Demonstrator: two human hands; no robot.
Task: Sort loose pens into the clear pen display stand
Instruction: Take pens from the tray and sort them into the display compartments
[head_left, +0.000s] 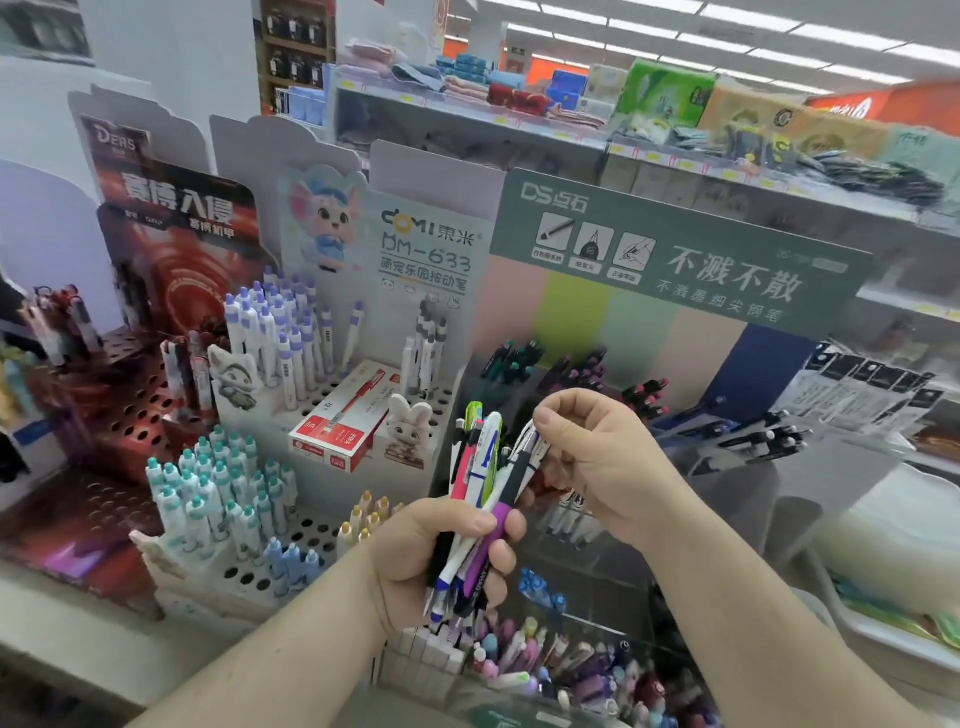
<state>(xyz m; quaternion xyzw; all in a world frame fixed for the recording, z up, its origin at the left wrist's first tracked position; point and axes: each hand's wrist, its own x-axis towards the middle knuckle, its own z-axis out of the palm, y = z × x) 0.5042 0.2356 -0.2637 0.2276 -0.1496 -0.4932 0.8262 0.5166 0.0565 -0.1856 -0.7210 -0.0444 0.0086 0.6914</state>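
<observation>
Sorting is mid-way, by my read. Left hand (441, 561) fingers are wrapped round a bundle of loose pens (480, 499), held upright above the clear pen display stand (737, 467). Right hand (597, 462) fingers pinch one white pen (524, 447) at the bundle's top, apparently picking it out. Stand compartments already hold pens: dark ones at the back, pastel ones (545, 665) at the front. Remaining: the whole handful, several pens at least. Which slot the white pen belongs in, can't tell.

red pen box (340, 423), rabbit figurine (409, 429), green sign (675, 254), tissue packs (665, 96)
</observation>
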